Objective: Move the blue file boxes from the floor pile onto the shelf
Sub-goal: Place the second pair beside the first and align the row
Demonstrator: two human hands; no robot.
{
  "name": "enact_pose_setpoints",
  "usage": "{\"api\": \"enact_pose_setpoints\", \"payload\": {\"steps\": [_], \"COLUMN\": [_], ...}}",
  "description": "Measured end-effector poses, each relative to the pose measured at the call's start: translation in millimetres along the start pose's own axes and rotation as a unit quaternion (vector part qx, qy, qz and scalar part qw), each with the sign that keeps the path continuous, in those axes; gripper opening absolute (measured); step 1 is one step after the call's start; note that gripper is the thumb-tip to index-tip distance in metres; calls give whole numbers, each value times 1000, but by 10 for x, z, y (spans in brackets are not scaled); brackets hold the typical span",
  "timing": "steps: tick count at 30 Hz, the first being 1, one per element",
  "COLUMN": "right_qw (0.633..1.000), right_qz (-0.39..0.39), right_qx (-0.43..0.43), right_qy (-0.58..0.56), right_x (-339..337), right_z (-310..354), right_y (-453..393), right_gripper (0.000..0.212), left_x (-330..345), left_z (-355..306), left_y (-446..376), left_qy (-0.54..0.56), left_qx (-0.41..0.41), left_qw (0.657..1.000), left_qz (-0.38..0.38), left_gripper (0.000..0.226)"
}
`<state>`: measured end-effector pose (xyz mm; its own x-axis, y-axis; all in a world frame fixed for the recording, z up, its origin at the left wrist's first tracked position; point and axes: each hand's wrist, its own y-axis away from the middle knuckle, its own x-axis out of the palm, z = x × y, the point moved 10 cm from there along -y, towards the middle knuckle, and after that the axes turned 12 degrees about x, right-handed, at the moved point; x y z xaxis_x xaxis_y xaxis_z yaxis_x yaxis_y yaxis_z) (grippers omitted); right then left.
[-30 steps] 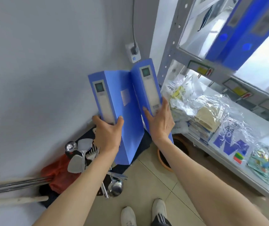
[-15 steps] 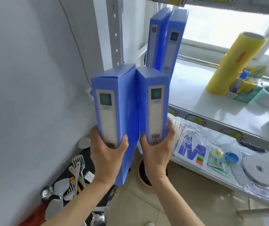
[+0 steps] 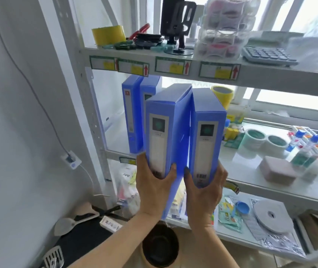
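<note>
I hold two blue file boxes upright, spines toward me, side by side and touching. My left hand (image 3: 154, 182) grips the bottom of the left file box (image 3: 165, 124). My right hand (image 3: 204, 190) grips the bottom of the right file box (image 3: 206, 136). Both boxes hover in front of the middle shelf (image 3: 241, 165) of a grey metal rack, at its left end. Two more blue file boxes (image 3: 135, 113) stand upright on that shelf just behind, against the left upright.
On the middle shelf to the right are a yellow roll (image 3: 222, 95), tape rolls (image 3: 254, 138), a pinkish block (image 3: 278, 170) and bottles. The top shelf holds yellow tape (image 3: 108, 34) and a calculator (image 3: 266, 55). A dark pot (image 3: 160, 246) and utensils lie on the floor.
Both hands have raised the two boxes from near the floor to the middle shelf level, and brought them closer to the boxes standing there.
</note>
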<state>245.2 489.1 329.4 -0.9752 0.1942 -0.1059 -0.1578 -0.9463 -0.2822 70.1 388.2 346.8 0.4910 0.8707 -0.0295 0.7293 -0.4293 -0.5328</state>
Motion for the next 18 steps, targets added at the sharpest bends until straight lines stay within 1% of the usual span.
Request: {"api": "enact_pose_setpoints", "payload": {"steps": [4, 7, 9, 13, 15, 18], "right_qw": [1000, 999, 998, 997, 997, 995], "right_qz": [0, -11, -9, 36, 59, 69], "right_qx": [10, 36, 52, 51, 45, 47], "right_qy": [-5, -23, -34, -42, -38, -53], "right_x": [316, 576, 758, 1143, 1282, 1416], "right_z": [-111, -198, -252, -392, -449, -513], "right_y": [-373, -674, -866, -1129, -1213, -1327], "right_gripper": [74, 76, 78, 79, 79, 78], "left_x": [407, 702, 871, 1084, 1149, 1239], "left_z": [266, 476, 579, 791, 888, 990], "left_y": [-391, -647, -785, -1031, -1135, -1240], "left_qy": [7, 33, 30, 42, 38, 13], "left_qx": [-4, -15, -29, -58, -52, -35], "left_qw": [1000, 999, 999, 997, 998, 999], "left_qz": [-7, -4, -3, -17, -21, -21], "left_gripper": [54, 68, 77, 81, 77, 72]}}
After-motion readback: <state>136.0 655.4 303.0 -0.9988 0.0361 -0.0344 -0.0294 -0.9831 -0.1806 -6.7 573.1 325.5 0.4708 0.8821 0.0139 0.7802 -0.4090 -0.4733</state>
